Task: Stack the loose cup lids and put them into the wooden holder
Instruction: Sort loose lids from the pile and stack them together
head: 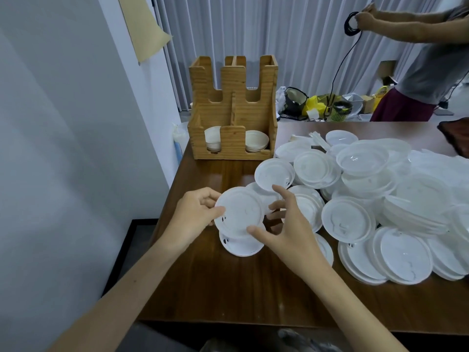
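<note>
Between our left hand [195, 212] and right hand [289, 229] is one small stack of cup lids [239, 214]; both hands, half curled, pinch its rim. Beyond stands one wooden holder [228, 110]; rightward, an uncountable lid pile [380, 199].

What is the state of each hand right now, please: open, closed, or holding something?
Left hand: closed, holding the left rim of the lid stack.
Right hand: closed, thumb and fingers pinching the same lid stack's right rim.

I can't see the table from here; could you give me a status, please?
Left hand and right hand hold a lid stack. Wooden holder front slots partly filled. Loose lids piled right, nothing blocking holder.
</note>
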